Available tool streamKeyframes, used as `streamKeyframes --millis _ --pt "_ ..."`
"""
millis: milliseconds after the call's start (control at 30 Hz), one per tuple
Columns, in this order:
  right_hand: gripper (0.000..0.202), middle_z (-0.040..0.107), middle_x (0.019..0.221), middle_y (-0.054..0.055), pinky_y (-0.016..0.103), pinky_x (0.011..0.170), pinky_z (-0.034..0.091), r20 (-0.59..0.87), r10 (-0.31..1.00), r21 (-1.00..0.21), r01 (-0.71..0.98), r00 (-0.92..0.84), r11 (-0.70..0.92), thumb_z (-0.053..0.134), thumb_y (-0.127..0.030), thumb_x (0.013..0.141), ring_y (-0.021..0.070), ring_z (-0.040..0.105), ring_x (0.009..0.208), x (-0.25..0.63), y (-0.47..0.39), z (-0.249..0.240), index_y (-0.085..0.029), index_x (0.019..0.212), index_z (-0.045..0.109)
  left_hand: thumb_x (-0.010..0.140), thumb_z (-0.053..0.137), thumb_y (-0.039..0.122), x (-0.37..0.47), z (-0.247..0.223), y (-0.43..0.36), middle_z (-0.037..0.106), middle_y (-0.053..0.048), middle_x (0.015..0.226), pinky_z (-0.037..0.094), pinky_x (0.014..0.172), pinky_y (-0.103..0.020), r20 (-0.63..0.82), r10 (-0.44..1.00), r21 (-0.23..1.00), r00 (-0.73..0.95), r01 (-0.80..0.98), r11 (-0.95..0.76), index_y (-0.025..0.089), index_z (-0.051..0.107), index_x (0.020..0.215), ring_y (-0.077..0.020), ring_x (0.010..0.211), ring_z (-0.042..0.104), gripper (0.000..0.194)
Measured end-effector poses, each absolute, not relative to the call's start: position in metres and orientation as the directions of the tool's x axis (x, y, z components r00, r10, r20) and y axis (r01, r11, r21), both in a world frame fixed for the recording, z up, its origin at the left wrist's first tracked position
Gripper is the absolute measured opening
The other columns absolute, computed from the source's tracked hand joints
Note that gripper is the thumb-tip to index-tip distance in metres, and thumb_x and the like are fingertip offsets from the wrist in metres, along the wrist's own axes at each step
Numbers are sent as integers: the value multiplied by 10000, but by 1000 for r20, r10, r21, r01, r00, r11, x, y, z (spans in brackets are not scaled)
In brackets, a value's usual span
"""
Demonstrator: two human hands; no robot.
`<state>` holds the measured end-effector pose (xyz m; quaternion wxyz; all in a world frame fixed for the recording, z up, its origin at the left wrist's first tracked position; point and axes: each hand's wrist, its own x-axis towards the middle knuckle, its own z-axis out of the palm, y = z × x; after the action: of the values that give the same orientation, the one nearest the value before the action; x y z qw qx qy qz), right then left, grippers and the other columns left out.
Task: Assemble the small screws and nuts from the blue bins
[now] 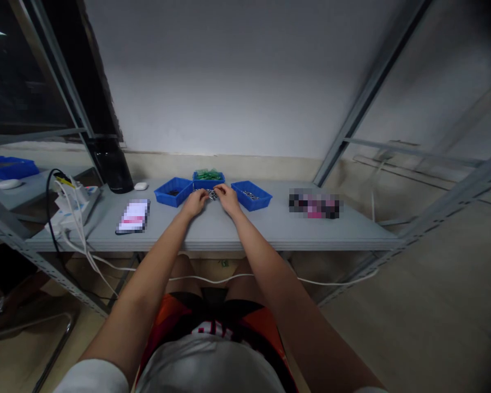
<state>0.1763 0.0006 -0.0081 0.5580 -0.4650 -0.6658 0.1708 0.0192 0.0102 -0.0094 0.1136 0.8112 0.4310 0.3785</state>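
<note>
Small shiny metal pieces (pixel 213 195) lie in a little heap on the grey table, between my two hands. My left hand (pixel 195 203) reaches the heap from the left with curled fingers pressed together; whatever they grip is too small to make out. On the other side, my right hand (pixel 228 200) has its thumb and fingers pinched over the heap, and the contents of that pinch are also unclear. Behind both hands stands a blue bin of green pieces (pixel 209 174). A blue bin with dark pieces (pixel 173 192) is at the left, and one with small metal parts (pixel 251 195) is at the right.
A phone (pixel 133 216), a white case (pixel 141 186) and a black cylinder (pixel 113 166) occupy the table's left part. A white power strip (pixel 76 207) with trailing cables sits by the left shelf post. A blurred pink-and-black item (pixel 314 206) lies at right. Metal posts frame both ends.
</note>
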Motion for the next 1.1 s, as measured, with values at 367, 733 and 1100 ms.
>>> streamKeyframes --millis 367,733,1100 --pt "145 685 854 56 298 785 432 515 830 -562 647 -214 515 534 -176 832 175 601 796 177 2 -19 -184 842 678 832 511 218 19 -2 10 668 -73 887 449 770 -275 623 742 546 247 541 -639 136 641 891 -165 815 581 164" --pt "181 684 885 68 311 823 437 559 785 -525 620 -266 583 516 -175 841 174 603 823 174 3 -20 -178 906 685 833 537 269 19 -6 12 676 -95 916 456 785 -298 562 762 514 323 585 -627 134 684 902 -188 839 600 211" --pt "226 685 851 42 276 753 464 571 817 -704 462 -82 539 526 -301 830 145 610 750 171 -2 -13 -179 974 650 833 513 273 16 -3 4 684 -83 796 428 684 -269 483 794 493 369 635 -595 135 683 845 -171 695 578 220"
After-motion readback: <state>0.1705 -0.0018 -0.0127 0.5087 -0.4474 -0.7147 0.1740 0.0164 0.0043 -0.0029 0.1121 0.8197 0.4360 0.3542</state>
